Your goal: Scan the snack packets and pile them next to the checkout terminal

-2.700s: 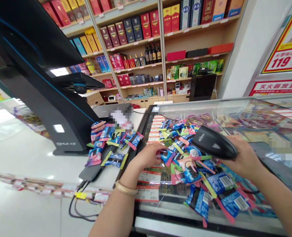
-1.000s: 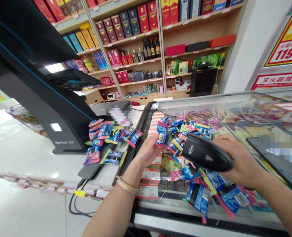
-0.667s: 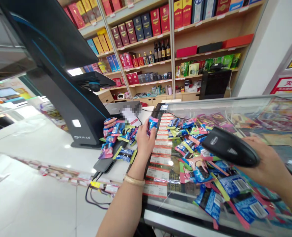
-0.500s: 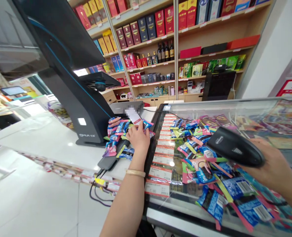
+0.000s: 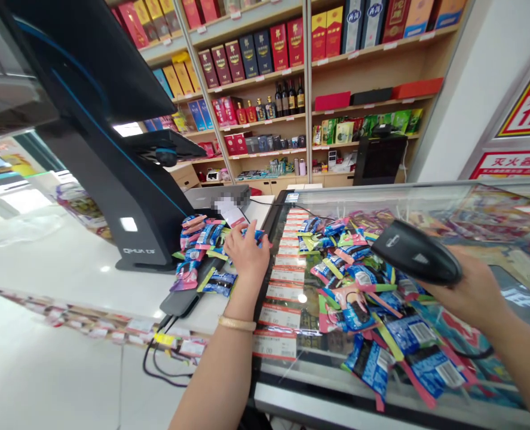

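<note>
- Across from the glass case, where it pinched a packet a second ago, the left hand (image 5: 247, 254) has moved over the smaller pile on the white side; its fingers are now fanned apart.
- Pale wooden shelves (image 5: 367, 73) behind, stacked with stiff rectangular cartons.
- Glass case (image 5: 318, 407), flat-topped, with a straight metallic front edge.
- White counter (image 5: 67, 257), glossy and smooth, bearing a slanted dark stand (image 5: 116, 185) with a thin blue line.
- Larger heap of packets (image 5: 358, 307) on the glass: crinkled, shiny, pillow-shaped, with flat coloured ends.
- Smaller pile (image 5: 190, 254) beside the stand, partly on a slim, round-cornered dark slab (image 5: 180, 303).
- Rounded, smooth black scanner (image 5: 417, 251), gripped by the right hand (image 5: 471, 286) above the heap.
- Blue packet (image 5: 260, 236) behind the left fingers; I can't tell whether they touch it.
- Textured pale bracelet (image 5: 236, 323) on the left wrist.
</note>
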Demonstrator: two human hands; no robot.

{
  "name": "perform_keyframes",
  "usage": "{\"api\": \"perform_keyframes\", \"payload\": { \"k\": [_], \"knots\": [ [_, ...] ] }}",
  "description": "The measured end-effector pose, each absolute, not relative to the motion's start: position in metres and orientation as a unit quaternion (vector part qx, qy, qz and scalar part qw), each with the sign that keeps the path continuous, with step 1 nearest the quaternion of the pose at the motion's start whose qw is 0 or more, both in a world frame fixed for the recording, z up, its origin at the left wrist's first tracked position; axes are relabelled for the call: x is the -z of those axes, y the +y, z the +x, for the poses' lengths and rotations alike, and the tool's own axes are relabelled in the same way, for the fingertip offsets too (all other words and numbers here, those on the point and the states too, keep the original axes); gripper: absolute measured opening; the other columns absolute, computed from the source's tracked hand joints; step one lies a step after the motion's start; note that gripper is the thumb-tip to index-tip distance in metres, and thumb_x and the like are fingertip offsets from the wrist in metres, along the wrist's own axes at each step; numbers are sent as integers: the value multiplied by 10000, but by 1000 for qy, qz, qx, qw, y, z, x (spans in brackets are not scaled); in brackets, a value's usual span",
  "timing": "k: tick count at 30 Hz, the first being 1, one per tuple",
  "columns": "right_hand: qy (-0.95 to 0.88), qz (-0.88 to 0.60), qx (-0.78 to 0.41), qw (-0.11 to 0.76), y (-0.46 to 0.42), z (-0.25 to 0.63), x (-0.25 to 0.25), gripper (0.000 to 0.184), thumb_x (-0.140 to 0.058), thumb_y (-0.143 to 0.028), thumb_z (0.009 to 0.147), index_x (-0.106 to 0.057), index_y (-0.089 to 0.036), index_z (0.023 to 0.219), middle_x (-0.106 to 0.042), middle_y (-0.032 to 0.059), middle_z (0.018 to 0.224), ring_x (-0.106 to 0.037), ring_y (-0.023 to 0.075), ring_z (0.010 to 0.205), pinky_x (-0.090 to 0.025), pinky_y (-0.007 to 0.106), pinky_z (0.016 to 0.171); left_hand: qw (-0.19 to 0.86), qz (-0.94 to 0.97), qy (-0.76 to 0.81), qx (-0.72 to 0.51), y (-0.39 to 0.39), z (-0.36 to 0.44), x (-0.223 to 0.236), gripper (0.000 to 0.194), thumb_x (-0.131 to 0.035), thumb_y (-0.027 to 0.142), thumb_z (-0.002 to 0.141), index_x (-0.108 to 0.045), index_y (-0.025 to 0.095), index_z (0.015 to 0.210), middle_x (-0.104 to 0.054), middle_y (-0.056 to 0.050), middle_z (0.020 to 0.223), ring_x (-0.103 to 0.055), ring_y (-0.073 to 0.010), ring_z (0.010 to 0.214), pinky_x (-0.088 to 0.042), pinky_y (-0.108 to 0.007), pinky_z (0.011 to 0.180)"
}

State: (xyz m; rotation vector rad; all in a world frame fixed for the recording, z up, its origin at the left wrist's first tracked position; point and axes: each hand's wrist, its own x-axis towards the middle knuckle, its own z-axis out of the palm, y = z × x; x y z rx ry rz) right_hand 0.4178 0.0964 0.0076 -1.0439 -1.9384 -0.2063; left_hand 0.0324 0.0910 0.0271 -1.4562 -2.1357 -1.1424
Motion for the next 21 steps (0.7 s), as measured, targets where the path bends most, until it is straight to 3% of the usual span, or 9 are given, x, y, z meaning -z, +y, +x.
{"api": "perform_keyframes", "payload": {
  "k": [5, 8, 11, 14, 21],
  "knots": [
    [-783, -422, 94, 447, 96, 421, -13, 170, -652, -405, 870, -651, -247, 810, -698, 62, 694, -674, 260, 653, -529, 368, 635, -22, -693, -604, 393, 91, 70, -9, 263, -643, 246, 896, -734, 203, 1139, -687, -119, 1112, -649, -274, 1088, -489, -410, 999],
    [-791, -410, 115, 439, 97, 420, -10, 154, -649, -368, 888, -685, -227, 936, -741, 86, 794, -701, 268, 727, -537, 369, 667, -79, -735, -604, 299, 90, 89, 3, 233, -674, 319, 897, -743, 190, 1078, -688, -129, 1089, -651, -301, 1082, -490, -435, 992],
    [-796, -394, 136, 439, 96, 416, -9, 249, -643, -359, 879, -680, -199, 1066, -757, 96, 858, -709, 275, 761, -542, 377, 667, -110, -739, -625, 224, 90, 96, 10, 314, -699, 410, 886, -734, 172, 1088, -668, -146, 1104, -632, -332, 1094, -486, -469, 993],
    [-800, -383, 134, 441, 95, 411, -11, 230, -626, -352, 870, -678, -201, 1035, -750, 72, 837, -701, 259, 742, -540, 370, 652, -128, -739, -626, 211, 91, 96, 14, 337, -730, 460, 858, -724, 178, 1042, -647, -134, 1102, -614, -326, 1086, -480, -475, 994],
    [-799, -382, 109, 451, 91, 405, -16, 133, -631, -324, 847, -684, -227, 921, -729, 51, 799, -681, 231, 727, -526, 357, 678, -188, -716, -614, 273, 98, 89, 15, 210, -789, 286, 771, -621, 199, 681, -625, -47, 841, -603, -235, 905, -499, -391, 893]
  ]
}}
